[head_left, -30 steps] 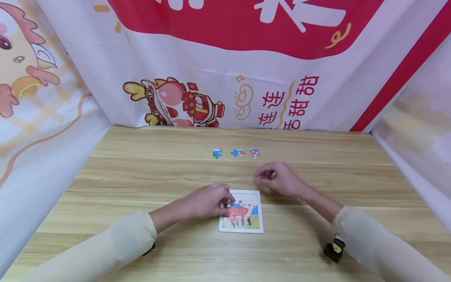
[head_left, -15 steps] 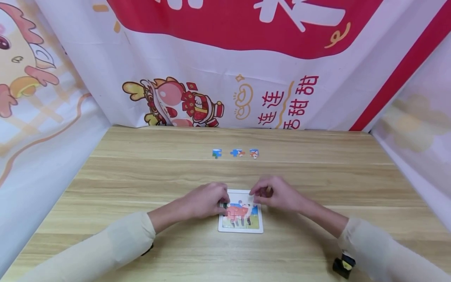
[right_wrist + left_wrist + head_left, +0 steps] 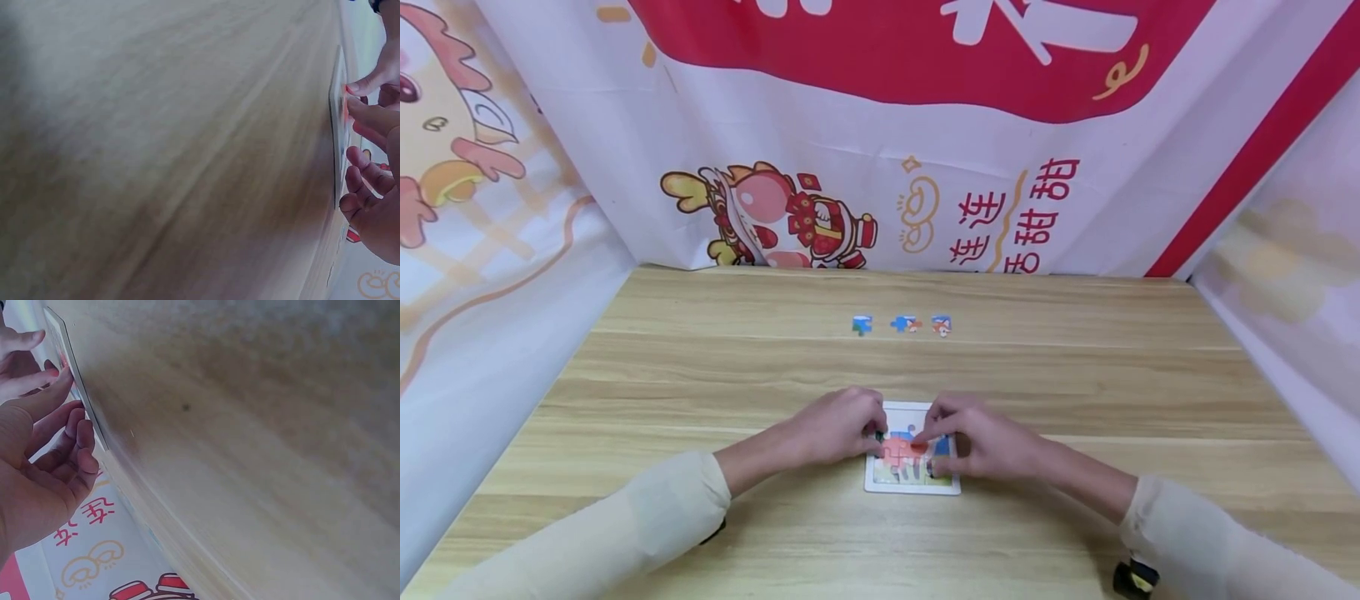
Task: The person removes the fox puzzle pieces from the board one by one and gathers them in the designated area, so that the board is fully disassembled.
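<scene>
A square white-framed jigsaw puzzle board point(image 3: 912, 489) lies flat on the table, with a partly assembled animal picture in it. The top band of the tray shows white, without pieces. My left hand point(image 3: 842, 427) holds the board's left side, thumb and forefinger bent at its edge and over its face. My right hand point(image 3: 996, 442) reaches in from the right, its forefinger and thumb spread apart on the pieces and covering part of the picture. Behind lie three loose puzzle pieces: a blue-green one point(image 3: 861, 326), a blue one with orange point(image 3: 904, 324), and a blue one with an orange-white face point(image 3: 942, 325).
The wood-grain table point(image 3: 737, 375) reaches back to a printed cloth point(image 3: 820, 117). More cloth hangs on both sides. A dark strapped device point(image 3: 1135, 577) sits at my right wrist, near the front of the table.
My right hand has come down and left from beyond the board onto its right-hand pieces, and its fingers have spread. My left hand has stayed at the board; the loose pieces have not moved.
</scene>
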Tool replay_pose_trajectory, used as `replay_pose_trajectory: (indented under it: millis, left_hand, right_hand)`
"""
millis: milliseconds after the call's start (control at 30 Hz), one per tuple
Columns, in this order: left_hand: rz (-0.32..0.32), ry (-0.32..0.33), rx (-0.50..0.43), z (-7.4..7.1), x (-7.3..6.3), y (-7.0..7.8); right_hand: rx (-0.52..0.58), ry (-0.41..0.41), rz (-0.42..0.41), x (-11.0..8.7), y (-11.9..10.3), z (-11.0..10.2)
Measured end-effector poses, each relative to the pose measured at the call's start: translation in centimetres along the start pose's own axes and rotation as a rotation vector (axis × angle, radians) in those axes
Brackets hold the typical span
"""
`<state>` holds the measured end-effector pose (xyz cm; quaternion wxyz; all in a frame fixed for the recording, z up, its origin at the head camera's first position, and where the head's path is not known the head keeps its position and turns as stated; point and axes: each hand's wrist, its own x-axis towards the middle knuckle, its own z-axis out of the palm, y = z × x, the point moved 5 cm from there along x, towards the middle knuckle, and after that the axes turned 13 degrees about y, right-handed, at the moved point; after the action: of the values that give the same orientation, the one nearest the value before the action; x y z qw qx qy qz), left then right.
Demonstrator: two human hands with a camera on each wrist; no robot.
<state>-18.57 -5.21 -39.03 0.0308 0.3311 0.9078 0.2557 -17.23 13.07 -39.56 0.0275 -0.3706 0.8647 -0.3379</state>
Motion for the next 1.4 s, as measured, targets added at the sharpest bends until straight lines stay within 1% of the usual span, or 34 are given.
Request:
replay_pose_trajectory:
  millis: [67, 167, 367, 600, 700, 767, 900, 1067, 1267, 1400]
  left_hand:
    - [-0.006, -0.001, -0.004, 0.0, 0.0, -0.1]
    - [-0.008, 0.000, -0.009, 0.1, 0.1, -0.2]
    - [-0.002, 0.009, -0.010, 0.1, 0.0, -0.2]
    - [-0.010, 0.015, -0.024, 0.0, 0.1, -0.2]
    - [-0.009, 0.014, -0.024, 0.0, 0.1, -0.2]
    - [-0.011, 0.012, -0.024, 0.0, 0.2, -0.2]
    - [-0.019, 0.007, -0.036, 0.0, 0.2, -0.2]
    - [-0.045, 0.000, -0.073, 0.0, 0.2, -0.4]
    - [-0.068, -0.005, -0.109, 0.1, 0.3, -0.7]
    - [-0.092, -0.001, -0.163, -0.1, 0.4, -0.7]
  right_hand:
    - [-0.021, -0.016, -0.006, -0.1, -0.1, 0.2]
    - [-0.063, -0.034, -0.038, -0.3, -0.2, 0.3]
    - [-0.165, -0.040, -0.181, -0.6, -0.7, 0.6]
    - [-0.231, -0.028, -0.312, -1.0, -1.2, 0.8]
    - [-0.261, -0.028, -0.351, -1.2, -1.3, 1.0]
    - [-0.274, -0.036, -0.352, -1.3, -1.3, 1.1]
    - [-0.282, -0.056, -0.324, -1.3, -1.4, 1.2]
    - [-0.285, -0.072, -0.302, -1.2, -1.3, 1.3]
    - [-0.269, -0.070, -0.285, -1.3, -1.1, 1.3]
    - [-0.262, -0.079, -0.268, -1.4, -1.0, 1.3]
